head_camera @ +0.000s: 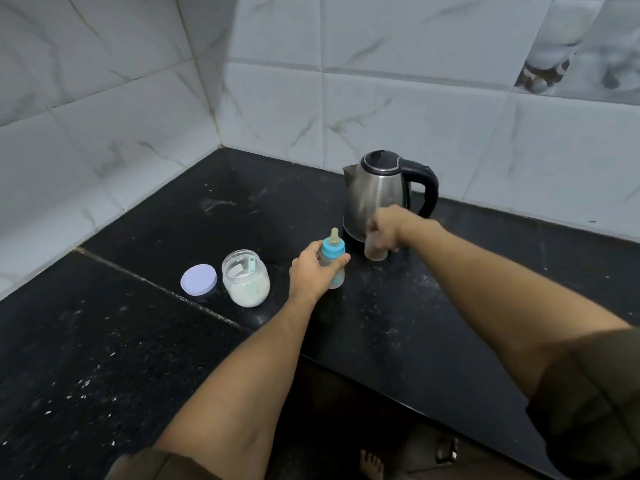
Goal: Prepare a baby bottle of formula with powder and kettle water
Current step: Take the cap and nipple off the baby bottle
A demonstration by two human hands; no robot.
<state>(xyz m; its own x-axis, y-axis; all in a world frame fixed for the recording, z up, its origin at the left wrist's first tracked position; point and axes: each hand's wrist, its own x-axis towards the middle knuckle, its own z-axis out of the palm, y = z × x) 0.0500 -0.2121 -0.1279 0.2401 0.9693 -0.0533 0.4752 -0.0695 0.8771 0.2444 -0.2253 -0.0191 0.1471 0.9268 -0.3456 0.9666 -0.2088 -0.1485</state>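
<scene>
Two hands occupied: left hand point(308, 271) grips upright baby bottle point(334, 252); right hand point(384, 228) clasps clear cap point(375, 253) beside kettle point(377, 188).

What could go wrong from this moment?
1. The right hand, gripping a clear cap, is right beside the kettle; if the steel is hot, it may burn.
2. The powder jar stands open, its lid beside it; the left hand holding the bottle could knock it over.

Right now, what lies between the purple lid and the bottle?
In the head view, the open jar of powder stands between lid and bottle, beside the lid. The left hand, holding the bottle, lies there too.
</scene>
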